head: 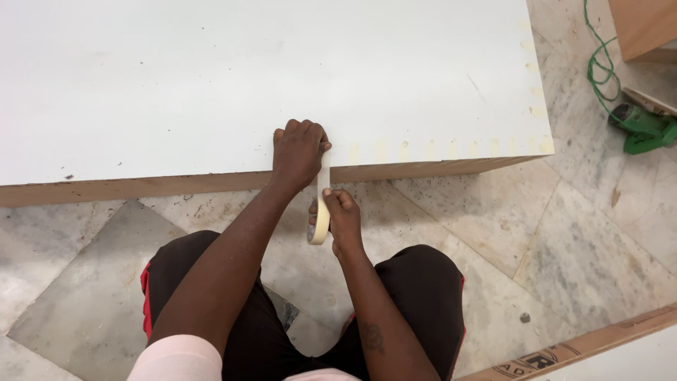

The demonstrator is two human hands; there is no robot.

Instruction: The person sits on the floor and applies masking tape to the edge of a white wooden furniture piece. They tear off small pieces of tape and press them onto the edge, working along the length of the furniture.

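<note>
Left hand [300, 149] is closed knuckles-up on the front edge of the white board [211, 77], pinning the free end of a tape strip [324, 169] where it starts on the top face. Right hand [340, 217] sits just below and toward the body, fingers wrapped around the masking tape roll [319, 224], roll on edge, strip pulled taut between the two hands and running down over the board's brown edge band [141, 187].

Step in hand, as I read it: laying one more tab across the edge. A row of short tape tabs [451, 148] already sits along the front edge to the right of the left hand, more up the right side; nothing visible to the left.

Next move likely needs: left hand holds pressure, right tears the strip off against it, then press the tail flat on the edge band.

Surroundings: marble floor [578, 233], green power tool [645, 127] with green cord [599, 63] well off to the right.
</note>
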